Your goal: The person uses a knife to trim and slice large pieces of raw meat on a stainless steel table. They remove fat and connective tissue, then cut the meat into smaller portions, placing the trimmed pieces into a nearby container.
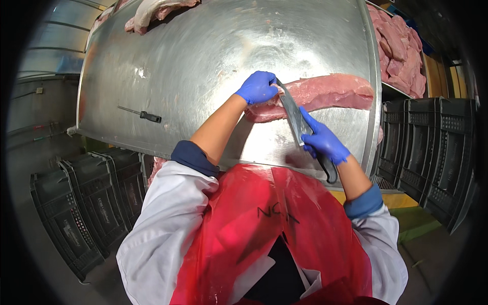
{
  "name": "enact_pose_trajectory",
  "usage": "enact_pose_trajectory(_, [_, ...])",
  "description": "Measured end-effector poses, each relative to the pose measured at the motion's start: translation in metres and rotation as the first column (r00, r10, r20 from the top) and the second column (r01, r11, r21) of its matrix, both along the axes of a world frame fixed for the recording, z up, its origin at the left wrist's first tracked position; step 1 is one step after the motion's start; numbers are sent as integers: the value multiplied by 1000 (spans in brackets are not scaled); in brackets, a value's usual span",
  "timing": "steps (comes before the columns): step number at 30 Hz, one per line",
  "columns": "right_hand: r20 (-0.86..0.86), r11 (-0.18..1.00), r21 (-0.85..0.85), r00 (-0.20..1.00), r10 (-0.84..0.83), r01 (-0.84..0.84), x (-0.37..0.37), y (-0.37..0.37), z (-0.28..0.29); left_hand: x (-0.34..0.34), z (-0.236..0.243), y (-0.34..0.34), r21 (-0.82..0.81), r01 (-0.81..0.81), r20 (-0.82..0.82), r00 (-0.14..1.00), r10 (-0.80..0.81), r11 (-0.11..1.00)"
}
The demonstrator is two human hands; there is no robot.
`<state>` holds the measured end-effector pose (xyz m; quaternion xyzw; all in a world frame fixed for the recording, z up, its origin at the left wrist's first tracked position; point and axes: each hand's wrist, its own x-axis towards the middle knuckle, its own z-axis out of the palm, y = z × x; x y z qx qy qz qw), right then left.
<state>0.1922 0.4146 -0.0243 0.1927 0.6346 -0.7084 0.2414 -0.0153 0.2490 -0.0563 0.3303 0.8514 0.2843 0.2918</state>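
A long pink piece of raw meat lies across the right part of the metal table. My left hand, in a blue glove, is closed at the meat's left end, pinching a pale strip of its surface. In my blue-gloved right hand is a knife, its dark handle sticking out below the fist. The blade points away from me and rests against the meat just right of my left fingers. Part of the meat's left end is hidden under my left hand.
A sharpening steel with a black handle lies on the table's left side. More meat sits at the far edge. Many pink pieces are heaped at the far right. Dark crates are stacked at right, others at left.
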Motion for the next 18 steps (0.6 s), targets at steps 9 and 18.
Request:
enact_pose_trajectory(9, [-47,997,82,999,-12,15,-52,-54,-14,-5,18,-16,214,-185,206,968,141,959])
enact_pose_trajectory(18, [-202,955,291,972,116,-53,-86,-77,-39,-4,55,-37,524,-506,638,766,78,685])
